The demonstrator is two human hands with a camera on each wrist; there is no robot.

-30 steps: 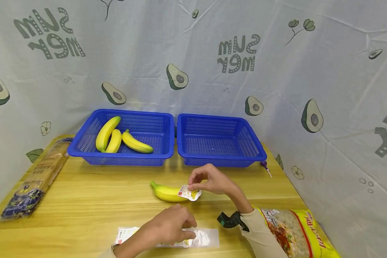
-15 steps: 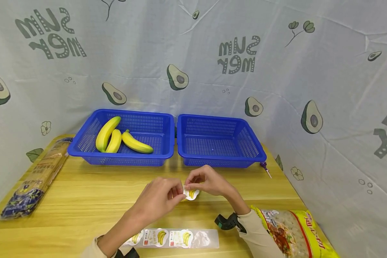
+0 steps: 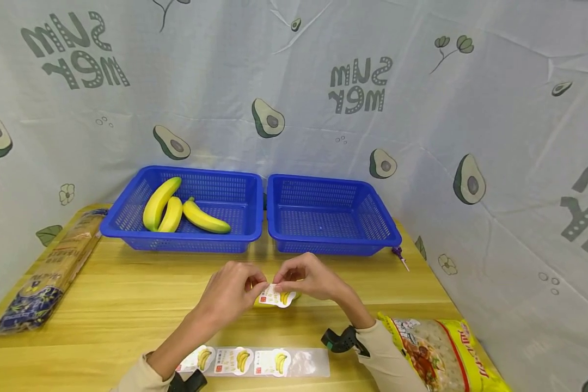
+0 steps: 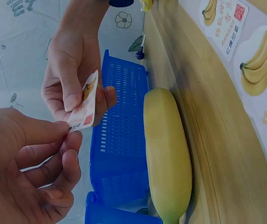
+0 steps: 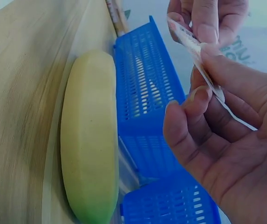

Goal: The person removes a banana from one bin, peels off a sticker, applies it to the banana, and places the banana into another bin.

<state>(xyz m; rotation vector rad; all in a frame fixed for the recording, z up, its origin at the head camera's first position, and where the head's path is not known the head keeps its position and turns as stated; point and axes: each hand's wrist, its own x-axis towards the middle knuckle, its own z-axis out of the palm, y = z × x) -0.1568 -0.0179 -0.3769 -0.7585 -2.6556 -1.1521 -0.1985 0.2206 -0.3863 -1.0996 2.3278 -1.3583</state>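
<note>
A white banana-print sticker [image 3: 277,296] is held between both hands over the table. My left hand [image 3: 229,294] pinches its left end between thumb and finger. My right hand [image 3: 307,276] pinches it near the upper edge, also with thumb and finger. Below and behind the sticker lies a yellow banana [image 4: 167,151], mostly covered in the head view but plain in both wrist views, green at one end. Nearer the body, a clear backing strip [image 3: 313,363] with several matching stickers [image 3: 232,361] lies flat on the table.
A blue basket [image 3: 191,244] at the back left holds bananas [image 3: 163,204]. Beside it stands a second blue basket [image 3: 323,246] with nothing in it. A long packet [image 3: 61,256] lies along the left edge, a yellow food bag [image 3: 441,354] at the right by the sleeve.
My left hand has risen from the sticker strip to the sticker in my right hand and now pinches its left end. Both hands have shifted slightly left over the banana.
</note>
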